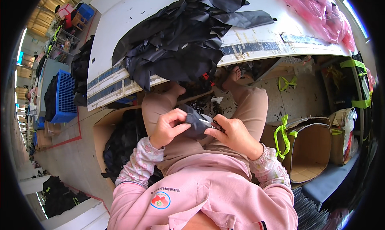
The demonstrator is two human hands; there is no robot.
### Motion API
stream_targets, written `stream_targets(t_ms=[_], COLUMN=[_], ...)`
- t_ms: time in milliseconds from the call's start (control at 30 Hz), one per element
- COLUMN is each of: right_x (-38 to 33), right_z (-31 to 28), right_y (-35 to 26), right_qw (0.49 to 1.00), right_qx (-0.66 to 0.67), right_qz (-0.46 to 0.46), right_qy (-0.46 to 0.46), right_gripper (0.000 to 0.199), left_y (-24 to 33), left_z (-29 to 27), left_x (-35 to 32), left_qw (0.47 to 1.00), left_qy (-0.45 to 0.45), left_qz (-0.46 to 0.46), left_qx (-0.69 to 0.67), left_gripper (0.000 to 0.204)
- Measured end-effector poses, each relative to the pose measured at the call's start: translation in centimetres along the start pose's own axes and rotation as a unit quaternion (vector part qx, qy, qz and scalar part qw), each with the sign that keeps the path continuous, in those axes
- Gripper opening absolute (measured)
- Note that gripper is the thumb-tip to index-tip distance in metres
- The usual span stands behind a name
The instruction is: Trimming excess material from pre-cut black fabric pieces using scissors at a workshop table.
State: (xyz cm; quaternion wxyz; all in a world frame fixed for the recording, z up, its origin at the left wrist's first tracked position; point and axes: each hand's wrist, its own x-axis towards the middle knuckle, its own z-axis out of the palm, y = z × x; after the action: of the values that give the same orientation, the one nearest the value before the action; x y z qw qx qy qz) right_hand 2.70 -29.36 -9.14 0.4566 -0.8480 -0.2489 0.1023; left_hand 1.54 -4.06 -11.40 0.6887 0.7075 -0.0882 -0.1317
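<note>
My left hand (170,127) pinches the edge of a small black fabric piece (193,125) between thumb and fingers, above my lap. In my right hand (236,134) is a small pair of scissors (205,121) with metal blades and a dark patterned grip. The blades point left and lie against the fabric; whether they are closed on a thread is too small to tell. Right in front of my knees, a large heap of black fabric pieces (172,49) covers part of a white table (116,25) and hangs over its near edge.
A cardboard box with black pieces (124,139) stands by my left leg. To my right are an open cardboard box (309,154) and a yellow-green tied strip (283,137). Pink plastic sheeting (321,15) lies at the table's far right. A blue crate (66,95) stands farther left.
</note>
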Motion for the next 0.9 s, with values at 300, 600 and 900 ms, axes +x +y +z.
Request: stream_targets(t_ms=[300,600,900], right_x=[5.0,15.8,12.3], right_z=[0.6,-2.8,-3.0], right_y=[9.0,9.7,1.1], right_qw=[0.985,0.945,0.973], right_qx=[0.043,-0.045,-0.102], right_qz=[0.108,0.100,-0.093], right_qy=[0.125,0.309,0.183], right_gripper=[0.031,0.036,0.021], left_y=[-8.4,-7.3,0.0], left_z=[-17.0,-15.3,-5.7], left_x=[-16.6,-17.1,1.2], left_qw=[0.793,0.615,0.978], left_qy=[-0.078,-0.185,0.111], left_qz=[-0.253,-0.457,-0.104], left_qx=[0.548,0.615,-0.146], left_gripper=[0.012,0.051,0.041])
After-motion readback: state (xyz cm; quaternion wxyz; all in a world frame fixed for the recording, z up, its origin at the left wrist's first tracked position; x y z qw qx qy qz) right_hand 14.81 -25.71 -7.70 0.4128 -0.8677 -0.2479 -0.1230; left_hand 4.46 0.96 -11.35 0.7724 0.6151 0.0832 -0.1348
